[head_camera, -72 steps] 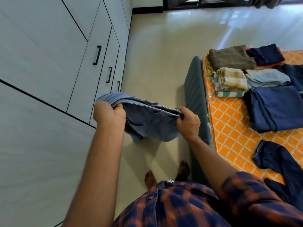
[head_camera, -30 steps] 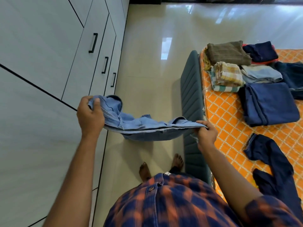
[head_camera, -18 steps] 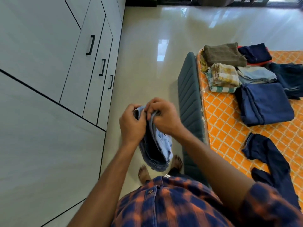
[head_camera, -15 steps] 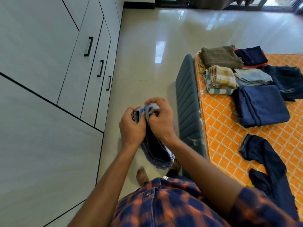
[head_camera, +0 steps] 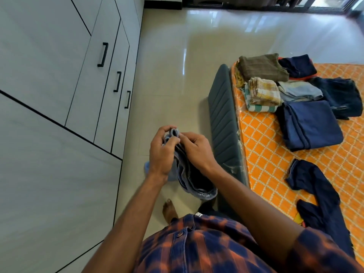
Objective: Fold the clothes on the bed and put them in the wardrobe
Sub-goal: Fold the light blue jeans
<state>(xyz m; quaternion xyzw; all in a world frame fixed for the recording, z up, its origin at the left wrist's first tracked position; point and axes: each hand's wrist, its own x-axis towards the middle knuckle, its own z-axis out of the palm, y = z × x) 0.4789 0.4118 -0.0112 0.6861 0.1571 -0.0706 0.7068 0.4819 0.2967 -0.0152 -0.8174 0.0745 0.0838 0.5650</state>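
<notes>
Forearms reach forward from the body and meet over the floor point(head_camera: 177, 66), between the wardrobe point(head_camera: 59, 75) on the left and the bed point(head_camera: 266, 154) on the right. The left hand point(head_camera: 160, 152) and the right hand point(head_camera: 195, 148) are side by side with curled fingers, and both pinch the top edge of the blue garment point(head_camera: 194, 180). It hangs down from the hands, long axis vertical, its bottom fold nearer the body. Folded clothes point(head_camera: 264, 93) lie on the far part of the bed, and a dark garment point(head_camera: 315, 186) lies unfolded nearer.

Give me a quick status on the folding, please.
Left hand and right hand grip blue denim garment, folded double. Wardrobe doors shut. Dark garment unfolded on bed.
</notes>
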